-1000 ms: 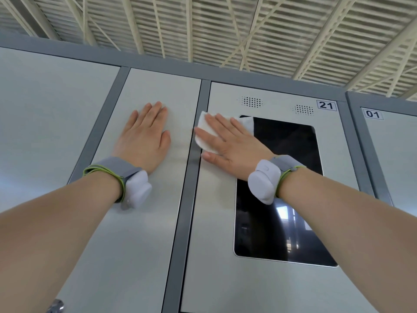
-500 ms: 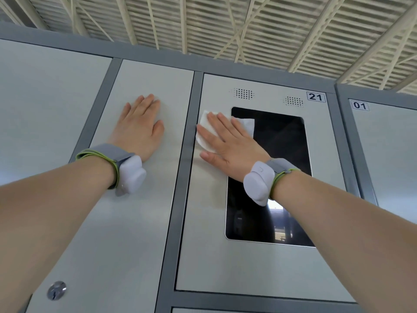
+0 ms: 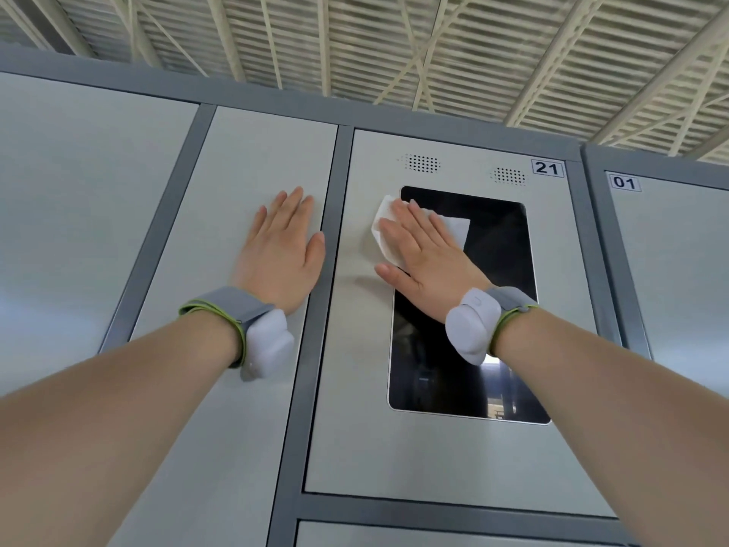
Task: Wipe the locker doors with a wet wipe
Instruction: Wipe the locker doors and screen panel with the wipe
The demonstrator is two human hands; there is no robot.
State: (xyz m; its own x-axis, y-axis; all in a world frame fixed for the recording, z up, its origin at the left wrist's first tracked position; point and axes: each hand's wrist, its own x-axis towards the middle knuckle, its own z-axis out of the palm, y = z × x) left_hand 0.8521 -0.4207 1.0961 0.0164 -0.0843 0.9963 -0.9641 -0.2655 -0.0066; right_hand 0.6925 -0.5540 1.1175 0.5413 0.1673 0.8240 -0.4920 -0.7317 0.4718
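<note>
A white wet wipe (image 3: 384, 236) lies flat against locker door 21 (image 3: 355, 388), overlapping the upper left corner of its black screen (image 3: 509, 270). My right hand (image 3: 422, 258) presses the wipe to the door with straight fingers spread over it. On the plain grey door (image 3: 236, 159) to the left, my left hand (image 3: 282, 250) rests flat with its palm down and fingers straight, holding nothing. Both wrists wear grey bands with white pods.
Dark grey frame strips (image 3: 339, 183) separate the doors. Door 01 (image 3: 670, 270) is at the right, another plain door (image 3: 79, 191) at the far left. A lower door's top edge (image 3: 434, 534) shows beneath door 21. A ribbed ceiling with beams (image 3: 394, 45) runs overhead.
My right hand has slid the wipe to the right, from the door's left edge onto the screen corner. The view has dropped, showing the bottom of door 21. My left hand stays flat.
</note>
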